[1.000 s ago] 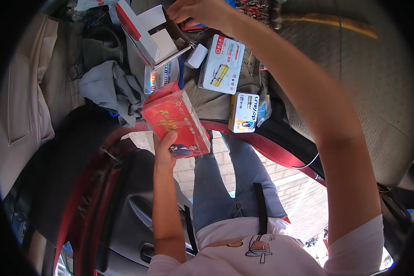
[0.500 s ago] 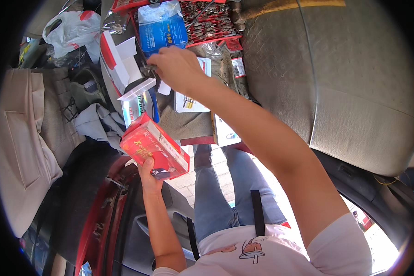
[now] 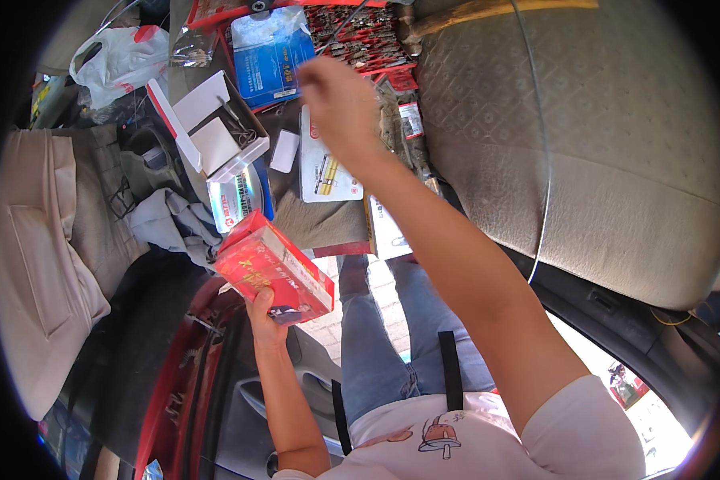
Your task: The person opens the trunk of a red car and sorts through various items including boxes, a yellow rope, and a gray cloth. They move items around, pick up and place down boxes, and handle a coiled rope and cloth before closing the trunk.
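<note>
My left hand (image 3: 266,316) grips a red cardboard box (image 3: 276,276) with gold and white print, tilted and held in front of the seat's edge. My right hand (image 3: 340,104) is above the seat by the right edge of a blue packet (image 3: 272,60); its fingers are smeared by motion, so any hold is hidden. Left of it, an open white box (image 3: 222,108) with a red outer flap contains dark slender metal pieces (image 3: 236,120) and a white insert. Beside that box lie a small white block (image 3: 284,150) and a white card package with a yellow picture (image 3: 330,172).
Behind the blue packet is a red tray of many small metal pieces (image 3: 360,36). A shiny disc-like package (image 3: 238,196) lies below the white box. A white plastic bag (image 3: 124,60) is at far left. To the right rises a beige seat back (image 3: 616,144) with a cable across it.
My right hand has moved away from the white box, to the right and slightly up. The white box now sits wider open, its contents showing. My left hand's red box has shifted slightly down and right.
</note>
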Motion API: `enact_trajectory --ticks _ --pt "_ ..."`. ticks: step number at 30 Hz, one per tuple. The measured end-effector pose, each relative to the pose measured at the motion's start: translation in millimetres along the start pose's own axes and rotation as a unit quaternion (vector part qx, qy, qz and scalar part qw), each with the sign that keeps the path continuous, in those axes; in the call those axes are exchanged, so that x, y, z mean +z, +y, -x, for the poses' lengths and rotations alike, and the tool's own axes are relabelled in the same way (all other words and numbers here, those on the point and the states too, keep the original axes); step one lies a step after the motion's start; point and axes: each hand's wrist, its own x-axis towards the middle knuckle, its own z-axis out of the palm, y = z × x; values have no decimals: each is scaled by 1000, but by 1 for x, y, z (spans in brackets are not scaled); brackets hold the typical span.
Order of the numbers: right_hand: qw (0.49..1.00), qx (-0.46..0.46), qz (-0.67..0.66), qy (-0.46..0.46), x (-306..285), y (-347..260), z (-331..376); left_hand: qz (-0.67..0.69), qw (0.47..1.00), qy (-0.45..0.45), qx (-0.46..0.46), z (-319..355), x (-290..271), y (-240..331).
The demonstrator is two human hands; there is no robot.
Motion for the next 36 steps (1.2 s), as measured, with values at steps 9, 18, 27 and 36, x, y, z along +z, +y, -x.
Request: enact_trajectory --ticks 9,18,27,36 --pt "839 468 276 -7 -15 164 4 22 998 3 -54 4 -1 -39" --pt "910 390 143 -14 -30 219 33 58 995 4 -77 23 1 -57" --pt "862 283 -396 -141 -22 -22 34 120 988 21 -92 39 -14 -36" --pt "804 280 -496 -171 1 -51 31 119 989 26 -84 50 -25 -30"
